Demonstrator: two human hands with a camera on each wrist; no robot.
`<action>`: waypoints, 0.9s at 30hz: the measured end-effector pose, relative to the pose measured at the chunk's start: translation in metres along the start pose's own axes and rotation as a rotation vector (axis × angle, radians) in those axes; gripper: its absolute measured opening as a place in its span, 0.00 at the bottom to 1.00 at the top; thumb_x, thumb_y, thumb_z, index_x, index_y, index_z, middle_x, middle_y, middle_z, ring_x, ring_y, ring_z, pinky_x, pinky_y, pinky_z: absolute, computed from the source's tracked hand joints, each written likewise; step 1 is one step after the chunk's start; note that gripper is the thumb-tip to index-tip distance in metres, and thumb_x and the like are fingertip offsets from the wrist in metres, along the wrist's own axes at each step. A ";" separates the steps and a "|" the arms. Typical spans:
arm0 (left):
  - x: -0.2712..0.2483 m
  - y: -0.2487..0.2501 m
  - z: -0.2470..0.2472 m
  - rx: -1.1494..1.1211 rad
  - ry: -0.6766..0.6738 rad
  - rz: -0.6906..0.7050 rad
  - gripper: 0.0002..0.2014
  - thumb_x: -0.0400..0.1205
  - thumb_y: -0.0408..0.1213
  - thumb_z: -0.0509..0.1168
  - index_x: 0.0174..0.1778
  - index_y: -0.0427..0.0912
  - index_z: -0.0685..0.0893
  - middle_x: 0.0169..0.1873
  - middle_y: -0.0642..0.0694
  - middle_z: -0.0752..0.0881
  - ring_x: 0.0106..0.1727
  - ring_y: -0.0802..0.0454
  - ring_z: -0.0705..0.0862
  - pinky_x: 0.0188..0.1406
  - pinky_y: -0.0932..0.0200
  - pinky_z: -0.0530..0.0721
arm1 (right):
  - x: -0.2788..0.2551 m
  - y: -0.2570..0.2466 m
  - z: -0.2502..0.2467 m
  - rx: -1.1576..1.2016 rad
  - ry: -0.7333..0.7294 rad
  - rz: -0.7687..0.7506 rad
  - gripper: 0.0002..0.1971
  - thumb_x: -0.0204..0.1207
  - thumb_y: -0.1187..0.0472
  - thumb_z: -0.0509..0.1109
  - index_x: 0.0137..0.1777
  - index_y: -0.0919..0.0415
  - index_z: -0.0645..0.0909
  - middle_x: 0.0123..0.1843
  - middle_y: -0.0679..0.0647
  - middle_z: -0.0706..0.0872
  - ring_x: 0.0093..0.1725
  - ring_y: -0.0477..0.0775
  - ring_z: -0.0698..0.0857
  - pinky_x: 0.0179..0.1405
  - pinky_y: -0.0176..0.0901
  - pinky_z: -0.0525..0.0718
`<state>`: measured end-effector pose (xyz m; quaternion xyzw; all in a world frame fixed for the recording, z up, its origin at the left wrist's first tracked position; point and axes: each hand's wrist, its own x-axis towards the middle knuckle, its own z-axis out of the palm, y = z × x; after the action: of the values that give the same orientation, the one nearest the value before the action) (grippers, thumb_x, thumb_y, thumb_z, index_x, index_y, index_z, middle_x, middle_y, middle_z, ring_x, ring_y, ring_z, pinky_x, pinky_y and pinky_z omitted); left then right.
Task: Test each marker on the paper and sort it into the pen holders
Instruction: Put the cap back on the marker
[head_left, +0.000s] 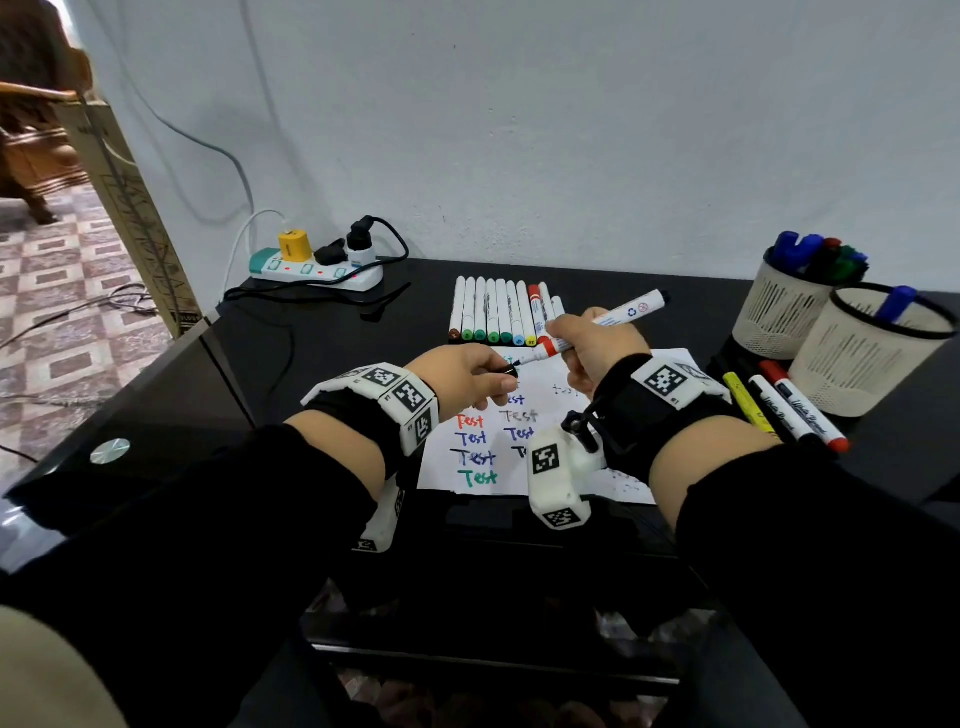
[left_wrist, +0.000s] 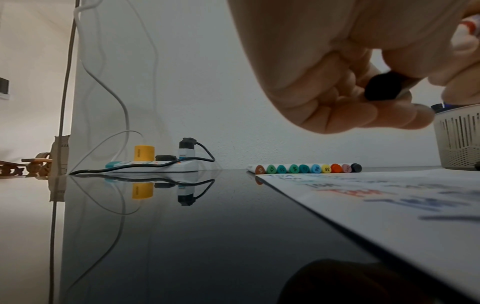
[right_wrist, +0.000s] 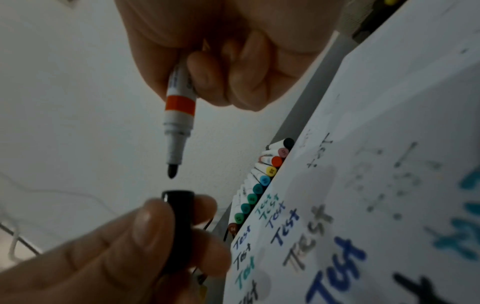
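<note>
Marker (head_left: 602, 325) gripped by right hand (head_left: 597, 348) slants tip-down toward black cap (right_wrist: 180, 216) pinched in left hand (head_left: 467, 374).

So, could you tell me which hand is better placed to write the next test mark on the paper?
The right hand, probably. It already grips the uncapped marker, tip pointing down above the paper. The left hand is busy pinching the black cap just below the tip.
</note>
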<state>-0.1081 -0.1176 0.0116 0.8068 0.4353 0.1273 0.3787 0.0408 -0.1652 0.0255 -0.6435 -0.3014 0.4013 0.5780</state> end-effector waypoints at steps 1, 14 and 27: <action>0.000 0.000 0.000 -0.012 0.001 0.012 0.07 0.83 0.43 0.63 0.53 0.46 0.80 0.40 0.56 0.86 0.40 0.59 0.82 0.53 0.57 0.81 | 0.000 0.000 0.002 -0.018 -0.010 -0.004 0.18 0.75 0.67 0.69 0.28 0.57 0.65 0.21 0.53 0.66 0.14 0.45 0.61 0.13 0.32 0.60; 0.002 0.000 0.001 -0.043 0.023 -0.028 0.17 0.86 0.48 0.54 0.59 0.42 0.81 0.32 0.54 0.80 0.32 0.58 0.76 0.45 0.58 0.77 | 0.007 -0.003 0.017 -0.100 -0.053 0.043 0.19 0.77 0.53 0.70 0.28 0.59 0.74 0.18 0.52 0.73 0.12 0.45 0.64 0.13 0.31 0.61; 0.003 -0.003 -0.002 0.020 0.070 -0.029 0.12 0.87 0.43 0.52 0.55 0.44 0.80 0.34 0.53 0.76 0.42 0.53 0.75 0.36 0.67 0.72 | 0.014 -0.004 0.036 -0.061 -0.027 0.105 0.10 0.76 0.64 0.61 0.33 0.59 0.70 0.18 0.50 0.68 0.14 0.44 0.63 0.13 0.29 0.62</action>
<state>-0.1091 -0.1130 0.0110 0.7992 0.4610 0.1456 0.3571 0.0173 -0.1343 0.0269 -0.6701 -0.2870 0.4306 0.5322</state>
